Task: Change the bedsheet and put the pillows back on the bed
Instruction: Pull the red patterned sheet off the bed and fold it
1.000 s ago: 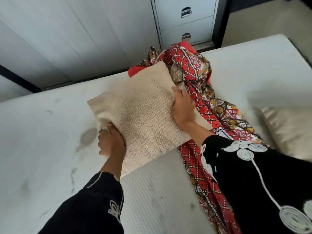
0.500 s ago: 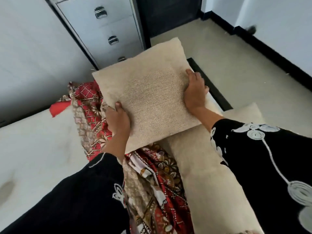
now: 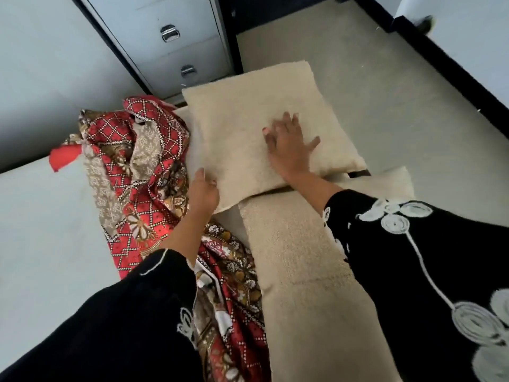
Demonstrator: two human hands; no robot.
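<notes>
A square beige pillow lies at the mattress's right end, overlapping a second, longer beige pillow nearer to me. My right hand lies flat on top of the square pillow with its fingers spread. At that pillow's near left edge my left hand grips the corner. A crumpled red, brown and white patterned bedsheet is heaped on the bare white mattress, left of both pillows and under my left forearm.
A grey metal drawer cabinet stands against the wall just beyond the mattress. Beige carpet floor stretches to the right, bounded by a black skirting board. My black embroidered sleeves fill the lower part of the view.
The square pillow went from the middle of the mattress to the right end and now rests partly on the long pillow. My right hand moved from its edge to lie flat on top.
</notes>
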